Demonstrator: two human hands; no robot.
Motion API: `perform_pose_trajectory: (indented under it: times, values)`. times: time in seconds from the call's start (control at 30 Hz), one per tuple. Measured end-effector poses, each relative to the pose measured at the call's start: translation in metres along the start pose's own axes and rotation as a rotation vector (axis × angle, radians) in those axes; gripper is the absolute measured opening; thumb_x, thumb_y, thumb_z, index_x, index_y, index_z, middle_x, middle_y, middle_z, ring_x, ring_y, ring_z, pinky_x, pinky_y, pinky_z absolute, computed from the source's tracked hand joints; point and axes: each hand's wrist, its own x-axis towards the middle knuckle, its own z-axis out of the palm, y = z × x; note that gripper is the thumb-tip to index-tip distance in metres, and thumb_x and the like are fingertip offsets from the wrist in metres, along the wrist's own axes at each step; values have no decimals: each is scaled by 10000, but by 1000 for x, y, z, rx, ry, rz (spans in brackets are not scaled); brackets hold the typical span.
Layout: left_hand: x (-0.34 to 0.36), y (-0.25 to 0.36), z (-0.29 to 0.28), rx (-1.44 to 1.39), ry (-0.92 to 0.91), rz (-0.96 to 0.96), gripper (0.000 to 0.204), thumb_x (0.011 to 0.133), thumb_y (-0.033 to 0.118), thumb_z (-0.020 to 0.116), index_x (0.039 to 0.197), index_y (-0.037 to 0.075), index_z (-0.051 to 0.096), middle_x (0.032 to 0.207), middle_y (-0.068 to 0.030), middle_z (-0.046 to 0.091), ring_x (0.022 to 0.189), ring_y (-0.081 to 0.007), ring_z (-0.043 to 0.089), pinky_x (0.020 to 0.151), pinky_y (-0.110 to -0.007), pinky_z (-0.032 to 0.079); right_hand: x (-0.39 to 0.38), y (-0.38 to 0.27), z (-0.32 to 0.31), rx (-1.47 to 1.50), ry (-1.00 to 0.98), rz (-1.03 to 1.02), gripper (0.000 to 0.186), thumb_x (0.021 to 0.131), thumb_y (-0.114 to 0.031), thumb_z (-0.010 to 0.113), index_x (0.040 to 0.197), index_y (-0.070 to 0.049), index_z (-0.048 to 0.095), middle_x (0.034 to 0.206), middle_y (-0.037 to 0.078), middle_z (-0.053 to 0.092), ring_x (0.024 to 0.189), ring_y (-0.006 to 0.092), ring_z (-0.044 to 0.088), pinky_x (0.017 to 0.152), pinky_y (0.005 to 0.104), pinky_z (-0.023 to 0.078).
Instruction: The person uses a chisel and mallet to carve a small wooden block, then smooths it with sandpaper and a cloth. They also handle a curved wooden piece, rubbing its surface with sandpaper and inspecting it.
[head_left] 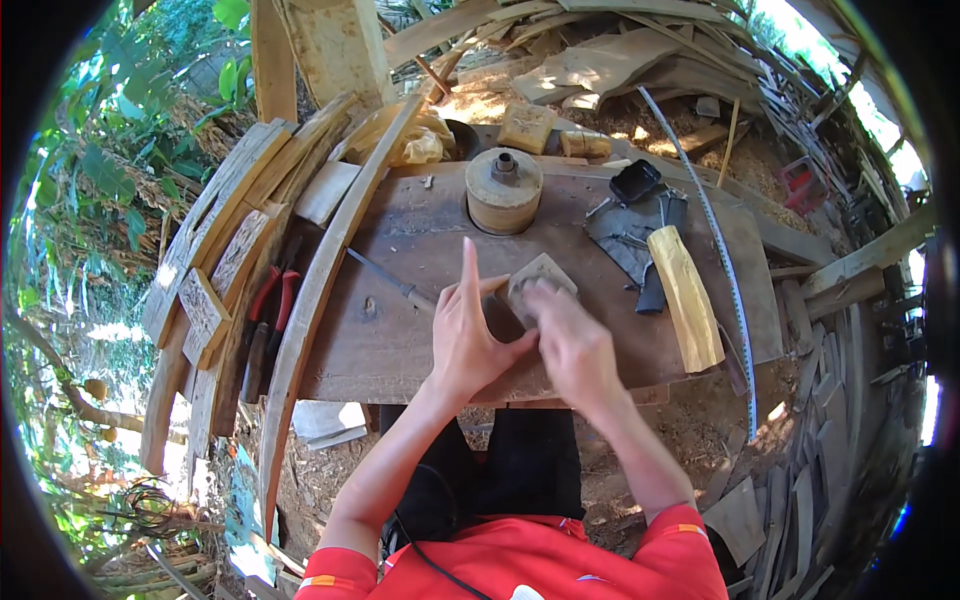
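Note:
My right hand [572,345] is closed on a flat, squarish grey-beige piece [543,275]; its fingers are slightly blurred over the lower part. To its left is my left hand [462,340], index finger pointing up and thumb stretched toward the right hand. A dark gap shows between that thumb and the other fingers, which reach toward the piece's left edge; whether they touch it, I cannot tell. A slim metal tool [380,270] lies on the brown wooden bench [400,230], its handle end beside my left hand. Beyond both hands stands a round wooden block [505,195] with a dark knob.
Right of my hands lie a yellowish split log [686,300], a dark cloth-like sheet [625,240], a small black tray [635,181] and a long curved measuring strip [715,230]. A long curved plank [325,270], red-handled pliers [285,300] and stacked boards [225,190] flank the left side.

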Motion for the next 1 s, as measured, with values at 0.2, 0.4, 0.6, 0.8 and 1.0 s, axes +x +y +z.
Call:
perform_pose_trajectory:
  times: [0.2, 0.4, 0.6, 0.8, 1.0]
  values:
    - [2, -4, -2, -10, 37, 25, 1457, 653, 283, 979, 1684, -95, 22, 1151, -149, 779, 1074, -338, 725, 1054, -448, 481, 7, -3, 11, -25, 8, -26, 391, 923, 13, 658, 1313, 16, 662, 1305, 218, 724, 1234, 376, 696, 1005, 465, 599]
    - [4, 1, -4, 15, 39, 38, 1465, 649, 275, 981, 1688, -86, 14, 1134, -156, 783, 1049, -334, 739, 1040, -448, 490, 8, -8, 15, -34, -7, -61, 383, 947, -4, 657, 1329, 15, 656, 1320, 215, 721, 1245, 373, 695, 1031, 463, 590]
    - [6, 3, -4, 44, 37, 25, 1469, 648, 306, 981, 1688, -90, 22, 1114, -152, 784, 1015, -310, 746, 1015, -442, 500, 9, -4, 19, -114, -2, 40, 378, 947, -1, 642, 1324, -2, 663, 1312, 231, 717, 1209, 384, 705, 1029, 480, 584]
    - [7, 6, -3, 32, 44, -3, 1450, 660, 333, 977, 1692, -83, 48, 1104, -144, 781, 990, -305, 740, 989, -441, 507, 20, 9, 13, -32, 31, 103, 365, 958, -20, 641, 1322, -21, 669, 1317, 189, 725, 1235, 375, 695, 1036, 477, 585]
    - [9, 4, 1, 12, 1, -44, 1481, 659, 346, 990, 1718, -9, 18, 1147, -137, 769, 1030, -326, 708, 1007, -452, 507, 21, 18, 14, -182, 38, 148, 397, 956, -25, 639, 1352, -4, 654, 1347, 225, 704, 1255, 379, 687, 1041, 462, 583]
